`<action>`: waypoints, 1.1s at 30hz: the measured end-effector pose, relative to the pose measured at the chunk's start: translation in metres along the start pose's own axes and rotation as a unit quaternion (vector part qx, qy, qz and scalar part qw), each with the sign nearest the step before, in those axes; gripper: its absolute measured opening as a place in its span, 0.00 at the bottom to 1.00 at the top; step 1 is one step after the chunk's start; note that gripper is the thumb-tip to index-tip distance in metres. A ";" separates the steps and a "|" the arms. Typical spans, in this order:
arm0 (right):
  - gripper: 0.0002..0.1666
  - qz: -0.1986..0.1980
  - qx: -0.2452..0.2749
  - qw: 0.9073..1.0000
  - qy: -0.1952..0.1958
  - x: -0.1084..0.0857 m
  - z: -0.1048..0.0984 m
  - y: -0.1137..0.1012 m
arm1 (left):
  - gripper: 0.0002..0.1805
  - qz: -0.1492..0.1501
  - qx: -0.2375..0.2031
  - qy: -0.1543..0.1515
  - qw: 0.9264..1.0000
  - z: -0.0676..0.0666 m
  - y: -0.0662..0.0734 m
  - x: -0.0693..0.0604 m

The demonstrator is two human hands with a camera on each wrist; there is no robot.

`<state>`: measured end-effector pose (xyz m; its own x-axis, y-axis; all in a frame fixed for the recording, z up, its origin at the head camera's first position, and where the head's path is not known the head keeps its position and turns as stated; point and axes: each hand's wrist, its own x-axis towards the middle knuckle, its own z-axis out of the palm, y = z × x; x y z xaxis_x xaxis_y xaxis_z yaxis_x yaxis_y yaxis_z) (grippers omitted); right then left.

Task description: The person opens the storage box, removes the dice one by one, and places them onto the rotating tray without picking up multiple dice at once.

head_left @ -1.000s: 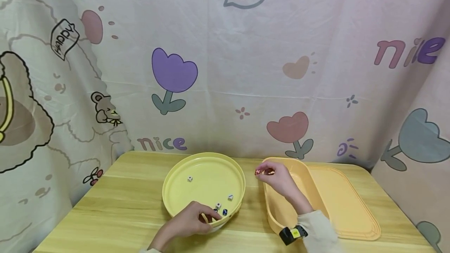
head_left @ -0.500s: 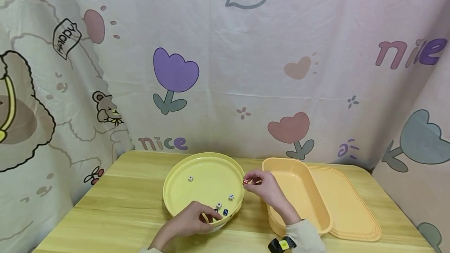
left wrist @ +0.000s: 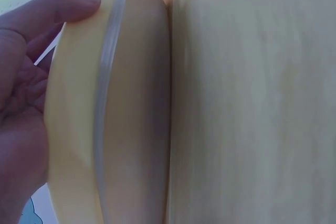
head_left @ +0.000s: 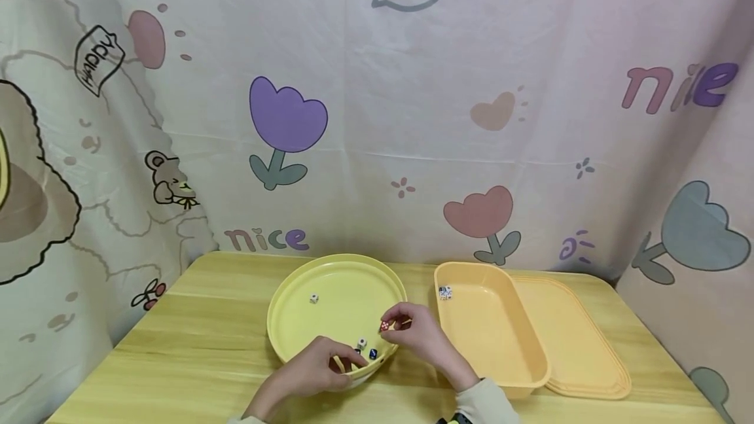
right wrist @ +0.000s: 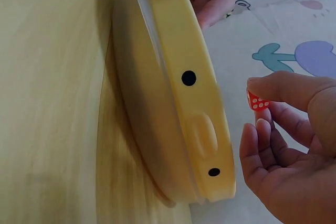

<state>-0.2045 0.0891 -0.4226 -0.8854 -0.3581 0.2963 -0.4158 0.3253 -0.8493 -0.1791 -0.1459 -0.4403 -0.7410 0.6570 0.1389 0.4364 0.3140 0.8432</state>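
In the head view, a round yellow dish [head_left: 338,306] stands on the table. My left hand [head_left: 318,365] grips its near rim, with the thumb [left wrist: 79,6] on the outer wall in the left wrist view. Over the dish's right side, my right hand [head_left: 418,335] pinches a red die [right wrist: 258,99] with white pips between thumb and fingers. Inside the dish lie a white die [head_left: 314,298] toward the back left, another white die [head_left: 362,343] and a dark blue die [head_left: 374,354] near my left fingertips. A further dark die is partly hidden by those fingers.
An orange rectangular box [head_left: 501,335] stands to the right, with a few small dice [head_left: 446,292] in its far left corner. Its flat orange lid [head_left: 580,339] lies beyond it on the wooden table [head_left: 177,352]. A printed curtain [head_left: 365,116] hangs behind.
My right hand has moved left and nearer, from over the box to over the dish, carrying the red die. It now covers where a white die lay. My left hand stays on the rim.
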 end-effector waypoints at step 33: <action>0.11 -0.003 -0.041 0.999 0.032 0.000 -0.002 0.000 | 0.15 0.017 0.002 0.002 1.000 0.000 0.001 0.002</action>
<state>-0.2049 0.0906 -0.4216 -0.8927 -0.3057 0.3311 -0.4354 0.3953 -0.8088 -0.1802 -0.1448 -0.4394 -0.7276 0.6648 0.1691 0.4632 0.2944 0.8359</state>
